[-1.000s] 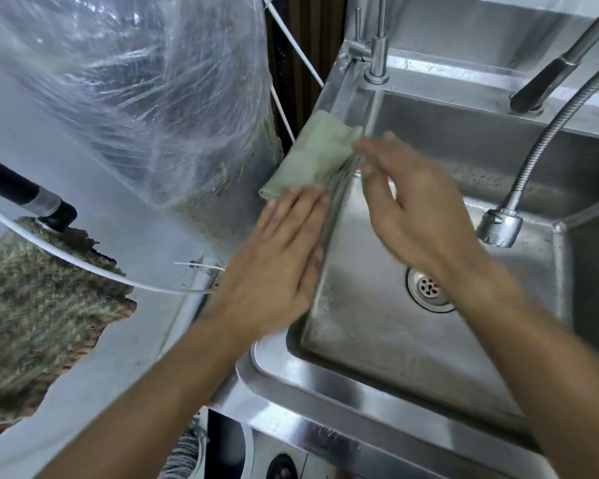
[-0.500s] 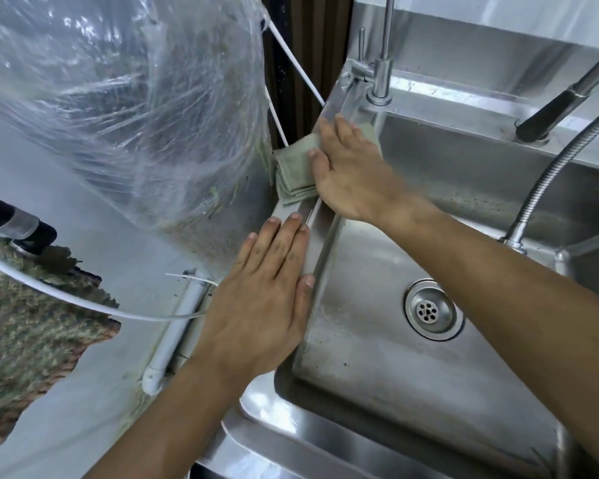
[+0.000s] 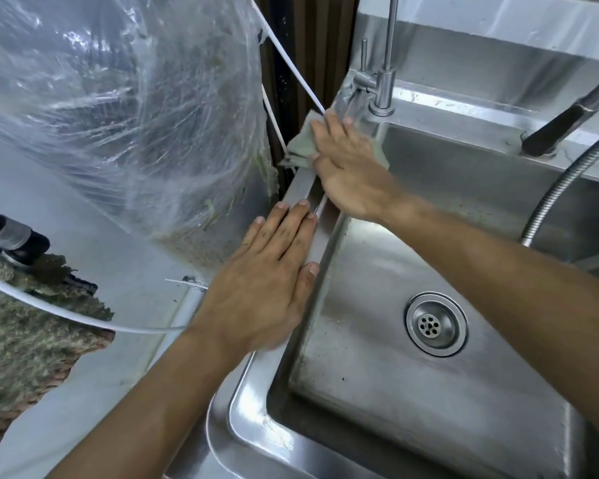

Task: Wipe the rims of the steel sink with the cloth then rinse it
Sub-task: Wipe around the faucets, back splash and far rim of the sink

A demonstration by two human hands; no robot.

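Currently the frame is dominated by the steel sink [image 3: 412,392], seen from above, basin dry-looking with scattered specks. A clear plastic bag [image 3: 118,108] is bulged at upper left, just beside the sink's left rim [image 3: 305,183]. A mossy green-brown mat [image 3: 25,340] is seen at lower left, with a white tube [image 3: 66,314] crossing over it.

Right hand [image 3: 350,167] is laid palm-down at the far left corner of the rim, arm crossing over the basin. Fingers [image 3: 329,129] are extended flat and kept close together, pressed onto the cloth [image 3: 300,146]; nothing is pinched or gripped. The cloth, pale green, is trapped between that palm and the rim: its edge is seen sticking out left of the fingers over the outer lip, and a small corner is seen right of the hand on the basin side. The middle is hidden under the hand.

Left hand [image 3: 267,281] is laid flat on the left rim, nearer the camera, fingers straight and together, thumb along the inner edge. No cloth is touched by it; the two hands are near each other but apart.

A slim faucet [image 3: 382,84] is mounted just beyond the right fingertips. A drain strainer [image 3: 436,324] is set in the basin floor. A flexible metal hose [image 3: 564,181] is seen at the right edge.
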